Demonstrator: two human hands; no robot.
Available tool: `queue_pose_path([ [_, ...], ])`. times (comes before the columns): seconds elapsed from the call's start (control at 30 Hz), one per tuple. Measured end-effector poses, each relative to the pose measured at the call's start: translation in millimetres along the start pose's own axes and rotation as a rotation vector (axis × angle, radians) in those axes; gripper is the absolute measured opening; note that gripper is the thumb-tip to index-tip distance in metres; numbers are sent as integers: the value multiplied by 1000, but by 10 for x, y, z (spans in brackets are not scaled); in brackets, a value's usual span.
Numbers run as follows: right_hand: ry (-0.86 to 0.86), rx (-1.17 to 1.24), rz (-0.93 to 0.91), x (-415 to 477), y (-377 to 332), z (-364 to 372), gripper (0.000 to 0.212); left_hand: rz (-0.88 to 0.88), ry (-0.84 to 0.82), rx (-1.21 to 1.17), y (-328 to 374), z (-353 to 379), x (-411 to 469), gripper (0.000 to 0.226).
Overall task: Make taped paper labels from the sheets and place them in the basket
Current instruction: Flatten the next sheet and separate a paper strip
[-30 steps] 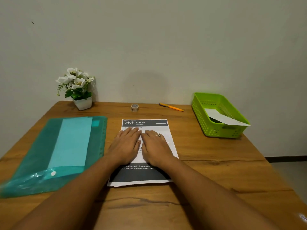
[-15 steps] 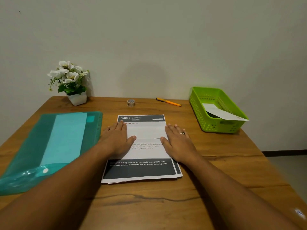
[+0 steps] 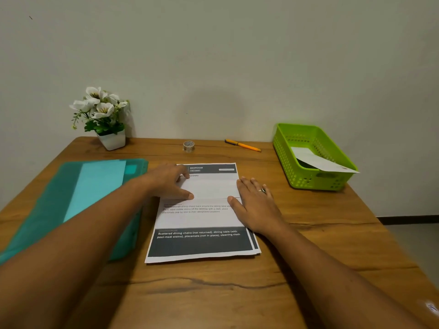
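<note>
1. Wooden table (image 3: 308, 245), plain wall.
2. Sheets (image 3: 202, 217) lie under my flat left hand (image 3: 166, 184) and right hand (image 3: 256, 207), fingers straight.
3. Likely light, limp, slippery; pinch a corner.
4. Basket (image 3: 306, 179) sits beyond my right hand.

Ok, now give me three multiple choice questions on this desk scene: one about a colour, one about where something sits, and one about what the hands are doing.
1. What colour is the basket?
A. red
B. green
C. white

2. Where is the tape roll?
A. on the far side of the table, between the flower pot and the pen
B. at its near edge
C. in the basket

3. What are the left hand and right hand doing?
A. gripping the pen
B. lifting the basket
C. resting on the printed sheets

Answers:
1 B, its walls are bright green.
2 A, it stands at the back between those two.
3 C, both lie on the top sheet and hold nothing.
</note>
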State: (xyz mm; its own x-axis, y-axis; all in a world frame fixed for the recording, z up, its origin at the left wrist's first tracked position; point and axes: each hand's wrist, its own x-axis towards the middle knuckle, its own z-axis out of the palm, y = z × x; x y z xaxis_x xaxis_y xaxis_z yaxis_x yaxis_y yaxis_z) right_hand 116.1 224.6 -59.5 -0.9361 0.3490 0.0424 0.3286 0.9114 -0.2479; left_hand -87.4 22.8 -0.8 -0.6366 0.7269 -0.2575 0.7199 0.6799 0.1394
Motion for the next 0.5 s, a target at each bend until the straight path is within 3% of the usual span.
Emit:
queue_pose_path([
  [0.33,2,35,4,-10,-1,-22,69,2,-36,-28,125,-87,-7,47],
  [0.5,-9,82,7,-17,2,-53,68,-6,-56,-130,166,-86,-56,55],
])
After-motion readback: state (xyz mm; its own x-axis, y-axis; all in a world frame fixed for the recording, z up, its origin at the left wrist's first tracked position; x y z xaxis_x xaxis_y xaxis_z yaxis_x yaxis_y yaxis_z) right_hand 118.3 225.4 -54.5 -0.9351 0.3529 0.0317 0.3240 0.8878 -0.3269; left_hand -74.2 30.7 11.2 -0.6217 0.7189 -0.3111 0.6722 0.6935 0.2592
